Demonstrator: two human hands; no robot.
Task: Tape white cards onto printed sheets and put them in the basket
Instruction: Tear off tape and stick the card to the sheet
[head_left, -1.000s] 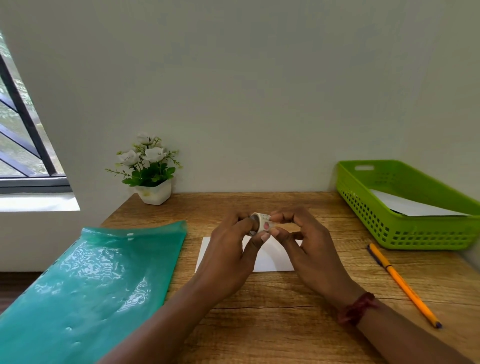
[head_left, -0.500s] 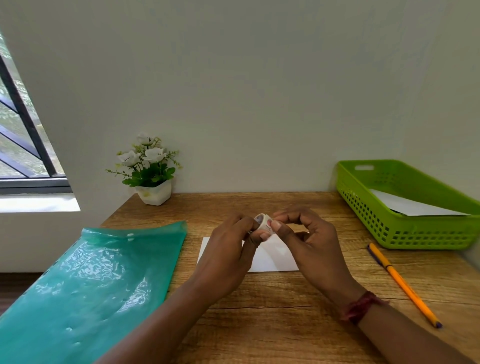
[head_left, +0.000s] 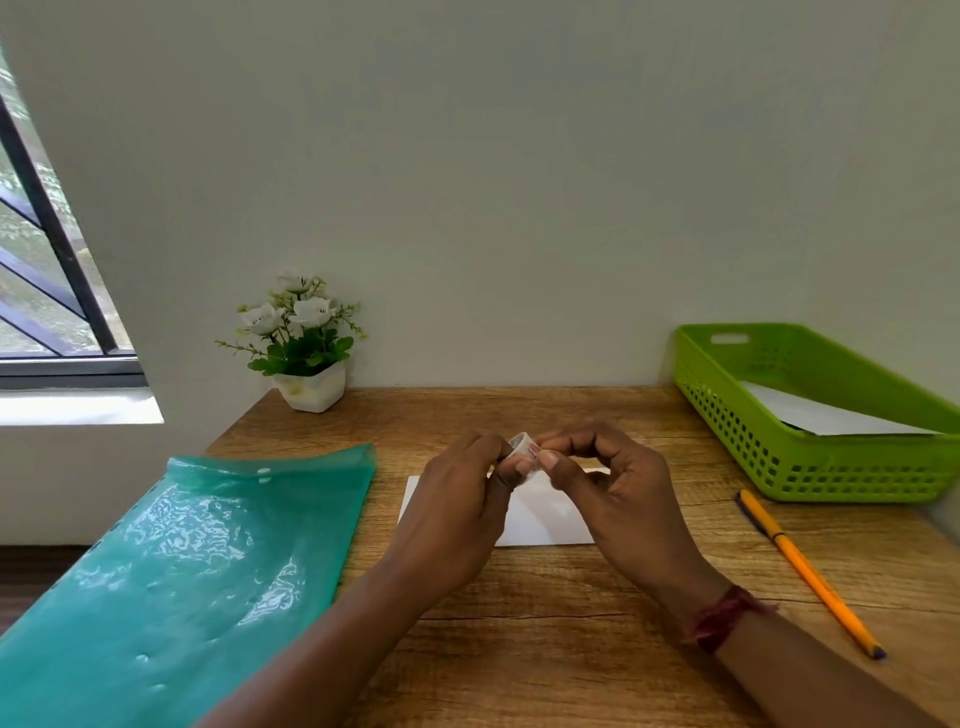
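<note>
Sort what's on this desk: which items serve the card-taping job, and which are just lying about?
In use: tape roll pinched between left hand and right hand; white card; green basket holding a sheet.

Idle: teal folder, orange pen, flower pot.

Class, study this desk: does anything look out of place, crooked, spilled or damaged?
Only one thing: the green folder hangs over the left edge of the desk, partly unsupported. Otherwise nothing is spilled or damaged. Both hands hold a small tape roll above a white card, and paper lies inside the basket.
</note>
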